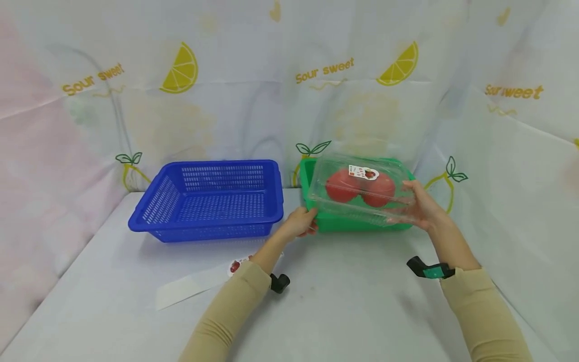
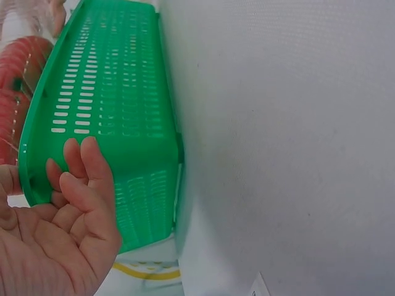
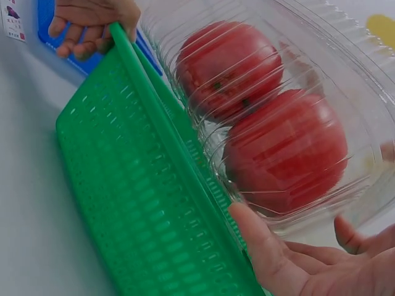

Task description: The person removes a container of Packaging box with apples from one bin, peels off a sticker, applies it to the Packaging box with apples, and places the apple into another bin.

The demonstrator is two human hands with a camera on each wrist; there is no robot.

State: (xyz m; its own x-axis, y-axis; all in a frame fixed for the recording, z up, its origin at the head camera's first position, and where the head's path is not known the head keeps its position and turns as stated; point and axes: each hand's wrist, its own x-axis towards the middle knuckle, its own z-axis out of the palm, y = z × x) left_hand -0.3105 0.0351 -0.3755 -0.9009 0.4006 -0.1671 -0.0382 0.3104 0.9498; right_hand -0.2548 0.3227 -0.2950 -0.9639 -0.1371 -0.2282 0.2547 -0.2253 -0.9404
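Note:
My right hand (image 1: 420, 206) grips the right end of a clear plastic box (image 1: 316, 188), which is tilted over the green basket (image 1: 334, 222). Two red tomatoes (image 1: 342, 185) lie side by side inside the box, and a white label (image 1: 363, 173) with a red fruit picture is on its top. At the basket's left front corner, my left hand (image 1: 298, 222) pinches the rim. The left wrist view shows that hand's fingers (image 2: 92, 163) curled below the green rim, thumb on the edge. Most of the basket's inside is hidden by the box.
A blue perforated basket (image 1: 217, 205) stands to the left, with nothing in it. In front of it, a white paper strip (image 1: 185, 290) with printed red-fruit labels (image 1: 234, 266) lies partly under my left forearm. Printed cloth walls (image 1: 244, 115) rise behind and at both sides.

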